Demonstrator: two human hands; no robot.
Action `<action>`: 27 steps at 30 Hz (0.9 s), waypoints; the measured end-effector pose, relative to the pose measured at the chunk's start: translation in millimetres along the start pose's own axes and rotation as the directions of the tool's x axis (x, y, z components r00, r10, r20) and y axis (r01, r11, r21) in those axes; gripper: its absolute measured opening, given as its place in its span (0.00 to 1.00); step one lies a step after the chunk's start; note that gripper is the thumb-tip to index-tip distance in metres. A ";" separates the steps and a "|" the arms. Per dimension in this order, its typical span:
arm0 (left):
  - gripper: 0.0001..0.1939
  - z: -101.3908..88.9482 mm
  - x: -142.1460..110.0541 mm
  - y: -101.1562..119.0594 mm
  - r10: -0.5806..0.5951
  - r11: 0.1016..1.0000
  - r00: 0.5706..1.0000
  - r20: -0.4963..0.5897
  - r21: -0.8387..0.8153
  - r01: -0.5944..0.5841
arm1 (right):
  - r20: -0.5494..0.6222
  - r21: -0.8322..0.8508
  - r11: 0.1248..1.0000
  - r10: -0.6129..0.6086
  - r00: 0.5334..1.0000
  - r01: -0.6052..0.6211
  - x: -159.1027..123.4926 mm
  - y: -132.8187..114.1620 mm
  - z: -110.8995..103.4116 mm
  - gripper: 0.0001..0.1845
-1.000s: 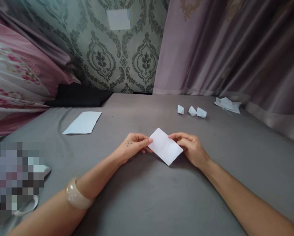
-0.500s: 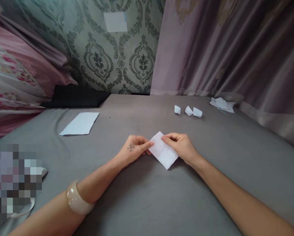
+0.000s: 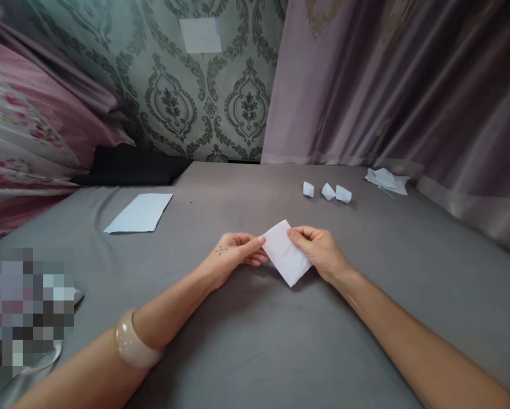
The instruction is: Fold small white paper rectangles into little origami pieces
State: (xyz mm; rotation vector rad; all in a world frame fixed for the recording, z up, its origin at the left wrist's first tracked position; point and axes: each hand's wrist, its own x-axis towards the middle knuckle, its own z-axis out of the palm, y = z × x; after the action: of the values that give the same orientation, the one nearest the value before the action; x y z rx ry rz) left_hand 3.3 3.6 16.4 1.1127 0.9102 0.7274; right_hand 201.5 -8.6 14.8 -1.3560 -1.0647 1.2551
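Note:
A small folded square of white paper (image 3: 286, 255) is held tilted, one corner toward me, just above the grey cloth (image 3: 255, 341). My left hand (image 3: 240, 253) pinches its left corner between thumb and fingers. On the opposite side, my right hand (image 3: 316, 247) grips the upper right edge, thumb on top and the fingers mostly hidden behind the paper. Farther back to the right lie three small folded white paper pieces: one apart (image 3: 308, 189) and two side by side, a pointed one (image 3: 328, 192) and a boxier one (image 3: 344, 194).
Flat white sheets (image 3: 141, 213) lie to the left, with a black folded cloth (image 3: 135, 165) behind. White paper scraps (image 3: 386, 180) are at the back right near the curtain (image 3: 344, 85). A patterned wall (image 3: 207, 108) closes off the back. A blurred patch covers the lower left.
The paper has risen slightly and turned a little, its top corner shifting right. Both hands moved with it. The crease line across its face no longer shows clearly.

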 end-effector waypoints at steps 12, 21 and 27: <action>0.13 -2.6 4.2 -1.6 0.009 0.999 0.997 -0.073 -0.031 -0.011 | 0.046 0.097 0.992 0.077 0.996 -0.081 1.1 0.8 -2.2 0.18; 0.14 -1.6 1.4 -3.2 0.201 0.960 0.971 -0.132 0.225 -0.168 | 0.186 0.067 0.998 -0.006 0.983 -0.007 -5.1 -5.1 0.9 0.19; 0.16 6.0 0.1 -3.8 0.233 0.968 0.969 -0.083 0.114 -0.223 | 0.178 0.005 0.998 0.061 0.982 -0.063 -13.1 -8.9 7.1 0.17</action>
State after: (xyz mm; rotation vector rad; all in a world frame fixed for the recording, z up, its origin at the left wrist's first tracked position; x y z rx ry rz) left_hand 8.8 0.0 13.8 1.2985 0.9183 0.9379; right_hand 193.4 -19.6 25.6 -1.2964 -1.1432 1.4475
